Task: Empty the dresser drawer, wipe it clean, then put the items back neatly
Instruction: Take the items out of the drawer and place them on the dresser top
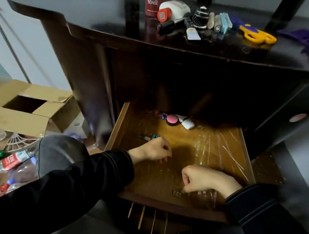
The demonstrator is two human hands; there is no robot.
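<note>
On the floor at far left an open brown cardboard box [24,109] sits among loose bottles, out of the way of the work. The pulled-out wooden dresser drawer [117,126] stands open below the dresser, its floor covered by a shiny clear liner and already mostly bare, so the emptying looks well along but not finished. The left hand [152,151] reaches into the drawer's left half, knuckles up and fingers curled down to the liner beside a small blue-capped item [154,136]; whether it grasps anything I cannot tell. At the back, half under the dresser's shadow, a round black compact with a pink centre [171,119] lies against a white plastic tube [187,123], probably left until last because they are hardest to reach. The right hand [198,180] is curled near the front edge and appears to pinch the small dark metal clips [178,193], gathering the fiddly bits. Above, the dark glossy dresser top [209,47] serves as a holding place: a red cylindrical can [153,4] and yellow-handled scissors [258,34] wait there.
</note>
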